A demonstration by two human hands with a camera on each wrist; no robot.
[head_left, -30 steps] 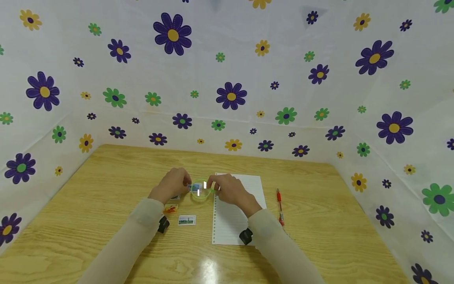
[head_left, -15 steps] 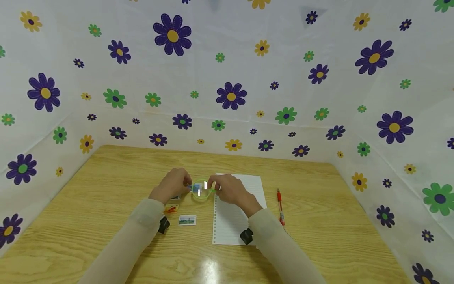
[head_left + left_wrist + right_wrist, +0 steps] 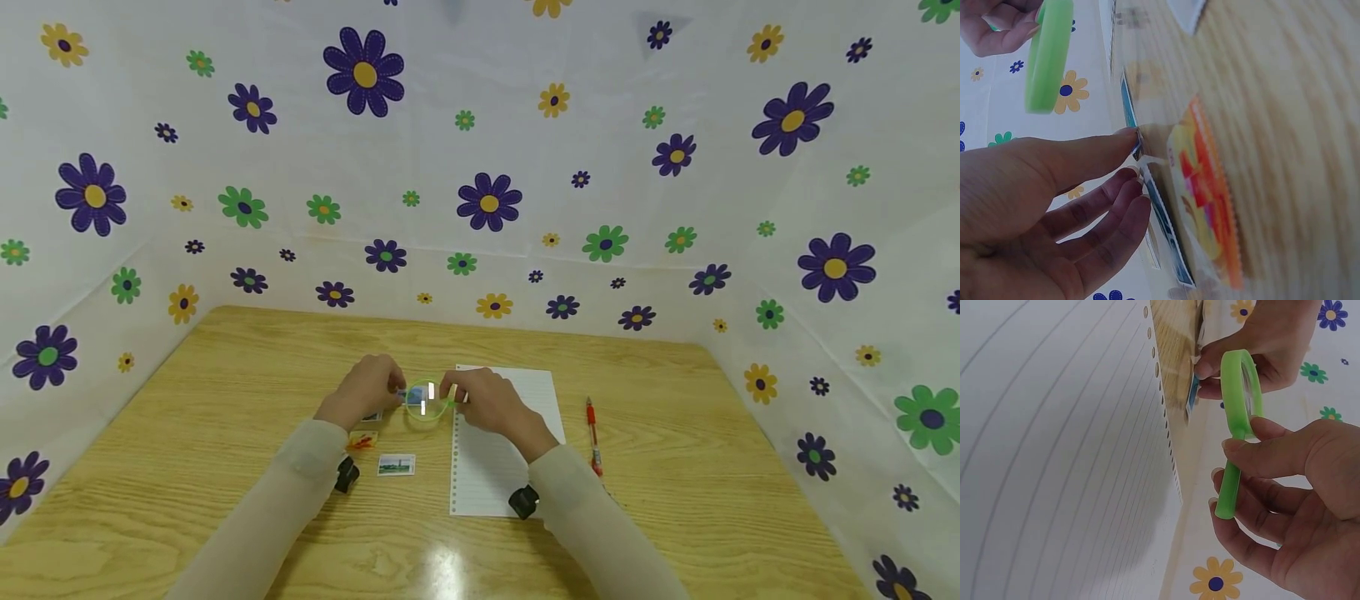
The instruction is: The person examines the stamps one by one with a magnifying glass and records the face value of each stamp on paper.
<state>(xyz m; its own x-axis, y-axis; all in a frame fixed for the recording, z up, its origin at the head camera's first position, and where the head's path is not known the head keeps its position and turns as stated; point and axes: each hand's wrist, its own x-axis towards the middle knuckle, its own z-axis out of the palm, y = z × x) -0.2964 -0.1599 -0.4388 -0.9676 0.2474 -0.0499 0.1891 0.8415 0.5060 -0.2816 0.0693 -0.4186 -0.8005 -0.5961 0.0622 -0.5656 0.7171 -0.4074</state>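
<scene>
Apparently light and stiff, the green magnifying glass [image 3: 1233,400] hangs above the postage stamp [image 3: 1192,397], short of the tabletop's [image 3: 262,400] far edge; the right hand [image 3: 491,400] sensibly pinches its handle, the left hand [image 3: 367,387] the stamp's end, likely easily creased.

Tbl [image 3: 675,433]: lt. wood grain, glossy near side. On it, approx. ctr: ruled sheet [image 3: 480,475], flat, punched holes along L edge. Red pen [image 3: 593,437] R of sheet, lying near-far. L of sheet: landscape stamp [image 3: 396,465]; orange-yellow stamp [image 3: 363,440] farther L; third stamp [image 3: 372,416] beyond, partly hidden.
</scene>
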